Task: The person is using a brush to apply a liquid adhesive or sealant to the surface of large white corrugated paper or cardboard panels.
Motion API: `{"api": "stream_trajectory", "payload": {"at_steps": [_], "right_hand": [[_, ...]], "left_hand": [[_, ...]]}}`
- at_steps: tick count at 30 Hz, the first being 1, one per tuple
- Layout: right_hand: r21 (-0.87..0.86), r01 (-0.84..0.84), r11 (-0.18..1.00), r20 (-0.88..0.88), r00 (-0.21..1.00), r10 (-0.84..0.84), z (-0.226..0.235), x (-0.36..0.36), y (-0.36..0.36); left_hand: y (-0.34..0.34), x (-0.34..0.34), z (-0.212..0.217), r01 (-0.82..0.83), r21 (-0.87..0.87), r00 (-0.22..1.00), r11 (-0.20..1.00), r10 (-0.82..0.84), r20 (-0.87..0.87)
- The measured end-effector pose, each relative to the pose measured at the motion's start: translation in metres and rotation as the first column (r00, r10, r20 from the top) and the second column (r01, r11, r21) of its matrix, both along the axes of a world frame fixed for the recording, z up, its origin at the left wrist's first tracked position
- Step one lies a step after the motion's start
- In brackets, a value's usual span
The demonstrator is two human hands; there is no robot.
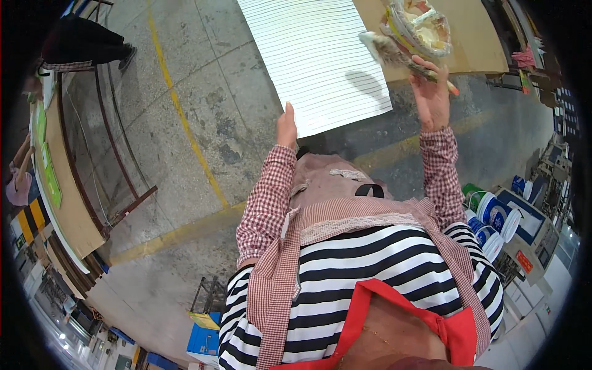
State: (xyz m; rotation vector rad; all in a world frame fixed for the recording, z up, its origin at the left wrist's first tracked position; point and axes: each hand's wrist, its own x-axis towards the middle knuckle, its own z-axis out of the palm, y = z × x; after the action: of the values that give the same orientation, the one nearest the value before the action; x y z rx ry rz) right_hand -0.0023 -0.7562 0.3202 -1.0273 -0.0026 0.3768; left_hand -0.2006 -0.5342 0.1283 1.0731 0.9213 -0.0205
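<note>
A long white panel (317, 61) with evenly spaced thin dark lines lies ahead of me, partly past the top of the view. Whether it is one lined sheet or several overlapping sheets, I cannot tell. My left hand (286, 128) grips its near left corner, thumb along the edge and the other fingers hidden. In my right hand (430, 95) is a wide brush (388, 50), its pale bristles pointing left over the panel's right edge and casting a shadow. Just beyond that hand stands a smeared tub (425, 31) of whitish paste.
The tub rests on a tan board tabletop (475, 40). White and blue buckets (493, 213) stand to my right near a machine. At left are another table (74, 203) with a metal frame and a person in dark trousers (83, 43). A blue box (202, 339) sits lower left.
</note>
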Motion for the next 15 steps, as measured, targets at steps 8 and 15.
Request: {"api": "stream_trajectory", "payload": {"at_steps": [8,15], "right_hand": [[-0.544,0.009,0.839,0.436,0.858,0.274,-0.031,0.017,0.075],[-0.608,0.130,0.783,0.568,0.760,0.315,-0.075,0.045,0.078]], "left_hand": [[-0.008,0.006,0.009,-0.085,-0.056,0.996,0.995,0.084,-0.018],[-0.005,0.006,0.003,-0.078,-0.197,0.996,0.977,0.084,0.023]]}}
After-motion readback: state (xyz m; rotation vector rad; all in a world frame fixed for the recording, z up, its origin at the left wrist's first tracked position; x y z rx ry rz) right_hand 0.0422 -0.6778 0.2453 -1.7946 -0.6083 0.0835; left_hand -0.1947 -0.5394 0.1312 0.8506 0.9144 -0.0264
